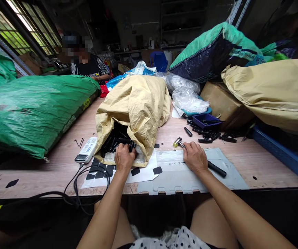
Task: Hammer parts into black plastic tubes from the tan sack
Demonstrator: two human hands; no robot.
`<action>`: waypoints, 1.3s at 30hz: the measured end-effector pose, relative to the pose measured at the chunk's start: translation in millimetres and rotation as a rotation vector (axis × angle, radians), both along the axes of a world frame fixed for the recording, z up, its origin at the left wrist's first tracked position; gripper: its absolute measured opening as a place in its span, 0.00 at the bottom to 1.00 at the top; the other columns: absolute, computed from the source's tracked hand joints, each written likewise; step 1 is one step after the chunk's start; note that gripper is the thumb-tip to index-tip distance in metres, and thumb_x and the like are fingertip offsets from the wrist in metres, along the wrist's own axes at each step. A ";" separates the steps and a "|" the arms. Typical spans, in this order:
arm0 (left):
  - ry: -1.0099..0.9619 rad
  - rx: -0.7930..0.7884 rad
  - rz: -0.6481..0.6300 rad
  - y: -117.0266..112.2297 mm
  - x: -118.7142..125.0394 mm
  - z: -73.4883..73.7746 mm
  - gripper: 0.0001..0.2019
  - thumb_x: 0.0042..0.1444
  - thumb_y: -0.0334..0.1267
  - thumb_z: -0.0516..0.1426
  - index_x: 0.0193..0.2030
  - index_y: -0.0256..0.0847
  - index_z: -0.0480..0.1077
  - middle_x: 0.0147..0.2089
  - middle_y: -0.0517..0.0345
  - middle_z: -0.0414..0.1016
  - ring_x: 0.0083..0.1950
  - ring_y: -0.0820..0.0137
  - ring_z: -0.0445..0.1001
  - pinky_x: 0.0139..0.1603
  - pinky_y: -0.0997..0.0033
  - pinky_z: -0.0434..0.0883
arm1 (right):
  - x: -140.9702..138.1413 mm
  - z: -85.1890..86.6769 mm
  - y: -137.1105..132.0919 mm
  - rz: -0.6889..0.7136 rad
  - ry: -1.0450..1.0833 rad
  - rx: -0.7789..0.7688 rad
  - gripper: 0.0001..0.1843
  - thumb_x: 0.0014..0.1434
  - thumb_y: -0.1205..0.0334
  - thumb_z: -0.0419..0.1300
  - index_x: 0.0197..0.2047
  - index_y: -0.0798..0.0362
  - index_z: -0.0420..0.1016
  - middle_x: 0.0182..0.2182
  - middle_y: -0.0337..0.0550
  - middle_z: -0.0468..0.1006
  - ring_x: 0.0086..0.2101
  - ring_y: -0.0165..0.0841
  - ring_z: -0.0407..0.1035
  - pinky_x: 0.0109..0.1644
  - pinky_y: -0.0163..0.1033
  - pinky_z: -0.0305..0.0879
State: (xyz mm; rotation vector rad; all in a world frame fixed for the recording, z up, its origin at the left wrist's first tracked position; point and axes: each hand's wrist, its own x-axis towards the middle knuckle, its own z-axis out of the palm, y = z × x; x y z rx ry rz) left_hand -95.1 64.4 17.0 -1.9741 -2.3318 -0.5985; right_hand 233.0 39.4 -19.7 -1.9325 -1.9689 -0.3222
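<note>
A tan woven sack (pixel 138 100) lies on the table with its mouth towards me, full of slim black pieces (pixel 119 138). At that mouth, my left hand (pixel 124 155) has its fingers curled down among the pieces; what they grip is partly hidden. My right hand (pixel 195 157) is closed around the shaft of a small hammer (pixel 217 169). Its metal head has a yellowish face and points left, while the black handle sticks out on the right. Beneath the hammer is a grey sheet (pixel 169 180), next to white paper with dark rounded patches (pixel 135 171).
Left are a big green sack (pixel 34 107), a white device (pixel 87 150) and its black cable (pixel 76 186). Loose black pieces surround a purple tray (pixel 206 121) on the right, near a cardboard box (pixel 224 103) and blue crate (pixel 278 152). Another person (pixel 89 64) sits across.
</note>
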 end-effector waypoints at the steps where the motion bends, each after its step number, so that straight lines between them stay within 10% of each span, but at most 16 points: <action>1: 0.003 0.023 -0.004 -3.0 -4.6 -2.2 0.09 0.62 0.41 0.58 0.42 0.40 0.77 0.47 0.44 0.74 0.53 0.52 0.73 0.53 0.58 0.72 | 0.2 -0.3 0.0 0.003 -0.001 0.003 0.13 0.68 0.63 0.55 0.52 0.51 0.76 0.41 0.48 0.73 0.43 0.40 0.62 0.45 0.43 0.53; 9: -0.298 0.455 -0.029 -62.4 -4.2 0.0 0.13 0.67 0.45 0.55 0.52 0.41 0.70 0.46 0.48 0.76 0.48 0.59 0.75 0.55 0.57 0.72 | 0.2 -1.2 0.6 0.012 0.000 0.014 0.13 0.67 0.63 0.55 0.52 0.51 0.75 0.41 0.48 0.73 0.43 0.40 0.62 0.44 0.43 0.52; 15: -0.363 0.094 -0.714 -66.6 70.7 8.6 0.08 0.67 0.39 0.57 0.51 0.45 0.73 0.48 0.52 0.78 0.50 0.60 0.74 0.54 0.60 0.70 | 1.3 -2.3 0.6 0.007 0.001 0.016 0.14 0.68 0.63 0.55 0.53 0.51 0.75 0.41 0.48 0.73 0.43 0.40 0.62 0.45 0.43 0.53; 21: -0.300 -0.139 -0.669 -25.6 96.1 -13.1 0.07 0.64 0.37 0.61 0.48 0.45 0.76 0.47 0.54 0.76 0.52 0.60 0.70 0.54 0.60 0.67 | 0.7 0.2 0.5 0.014 0.004 0.006 0.13 0.68 0.63 0.54 0.53 0.51 0.76 0.40 0.47 0.73 0.43 0.40 0.63 0.45 0.42 0.54; 33: -0.418 -0.082 -0.570 -24.6 97.0 -26.3 0.09 0.59 0.36 0.66 0.43 0.43 0.72 0.45 0.56 0.74 0.50 0.61 0.69 0.53 0.62 0.67 | 5.8 0.1 1.5 0.031 0.044 -0.012 0.15 0.68 0.63 0.55 0.54 0.50 0.77 0.40 0.48 0.74 0.43 0.40 0.65 0.44 0.43 0.58; 39: -0.447 -0.112 -0.548 -22.8 97.2 -23.7 0.09 0.57 0.36 0.68 0.42 0.44 0.73 0.44 0.58 0.75 0.49 0.62 0.69 0.51 0.63 0.66 | 1.6 27.4 -6.8 0.148 0.332 0.085 0.19 0.71 0.60 0.51 0.60 0.49 0.75 0.44 0.48 0.77 0.45 0.40 0.71 0.49 0.44 0.68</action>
